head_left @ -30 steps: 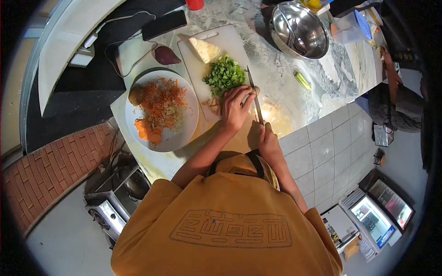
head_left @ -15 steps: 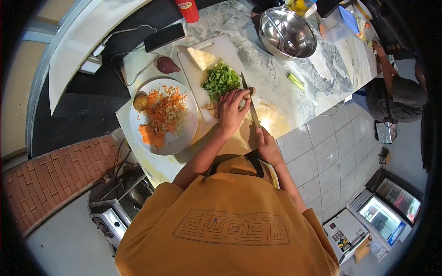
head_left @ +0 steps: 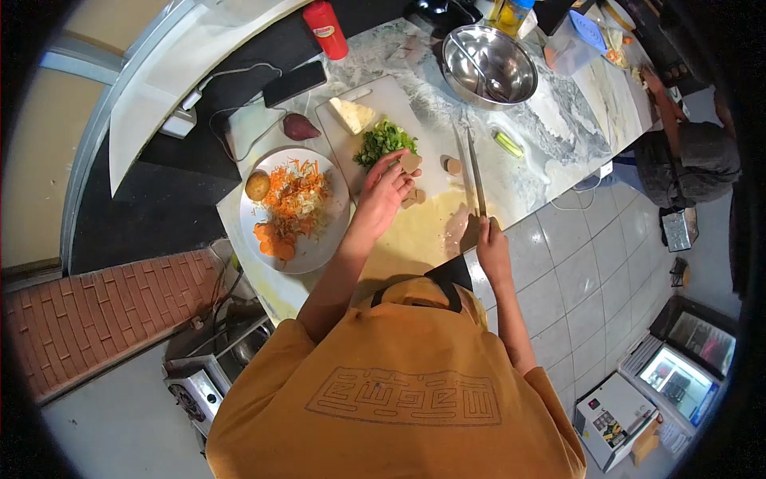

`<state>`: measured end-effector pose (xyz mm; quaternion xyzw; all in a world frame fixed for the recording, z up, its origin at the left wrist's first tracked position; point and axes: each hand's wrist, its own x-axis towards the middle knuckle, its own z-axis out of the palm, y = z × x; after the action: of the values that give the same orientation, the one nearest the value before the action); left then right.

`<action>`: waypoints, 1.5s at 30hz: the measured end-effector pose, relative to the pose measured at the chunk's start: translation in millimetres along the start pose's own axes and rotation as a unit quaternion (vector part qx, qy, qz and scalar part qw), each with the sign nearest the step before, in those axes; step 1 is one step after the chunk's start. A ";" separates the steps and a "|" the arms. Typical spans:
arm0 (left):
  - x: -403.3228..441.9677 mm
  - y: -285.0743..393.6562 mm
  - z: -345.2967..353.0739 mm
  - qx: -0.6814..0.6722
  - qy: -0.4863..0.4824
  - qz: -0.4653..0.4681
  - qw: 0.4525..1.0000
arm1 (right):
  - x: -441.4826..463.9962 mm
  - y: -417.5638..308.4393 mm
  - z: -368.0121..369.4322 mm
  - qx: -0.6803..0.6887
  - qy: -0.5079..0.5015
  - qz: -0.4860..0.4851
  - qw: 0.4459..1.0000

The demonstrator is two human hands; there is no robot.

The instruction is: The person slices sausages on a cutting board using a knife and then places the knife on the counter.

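My left hand (head_left: 381, 199) holds a pale brown round piece (head_left: 410, 163) between its fingers, over the white cutting board (head_left: 339, 157). Chopped greens (head_left: 383, 140) and a cream-coloured wedge (head_left: 352, 116) lie on the board, above the hand. More brown pieces (head_left: 413, 197) rest beside my fingers, and another (head_left: 452, 165) lies farther right. My right hand (head_left: 492, 243) grips the handle of a long knife (head_left: 477, 180), whose blade points away from me, right of the board. Left of the board, a white plate (head_left: 308, 260) bears shredded carrot (head_left: 295, 191), orange slices (head_left: 274, 242) and a round brown item (head_left: 258, 185).
A steel bowl (head_left: 523, 67) with a spoon stands at the back. A green piece (head_left: 508, 144) lies right of the knife. Behind the plate are a purple bulb (head_left: 300, 127), a phone (head_left: 294, 85) and a red bottle (head_left: 325, 30). Another person (head_left: 694, 160) is at the far right.
My left hand has lifted a brown piece and turned partly palm-up. The knife has moved right, away from the board and the left hand. The view has shifted slightly.
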<state>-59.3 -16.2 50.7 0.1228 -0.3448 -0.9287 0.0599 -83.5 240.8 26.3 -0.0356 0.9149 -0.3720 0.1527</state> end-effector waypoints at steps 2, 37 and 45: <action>-0.9 0.9 -1.0 0.008 -0.003 0.000 1.000 | 3.6 7.0 -1.3 -0.006 -0.011 -0.012 1.000; -36.1 59.7 30.5 0.227 -0.022 0.130 0.965 | 64.6 -80.3 50.4 0.068 0.020 -0.260 0.963; 19.4 -19.7 13.5 0.572 -0.012 0.210 0.793 | 22.1 -36.9 22.5 0.138 -0.020 -0.070 0.988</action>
<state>-82.1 3.3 44.0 0.0483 -0.8309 -0.5280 0.1687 -99.4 195.1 31.0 -0.0850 0.8469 -0.5036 0.1478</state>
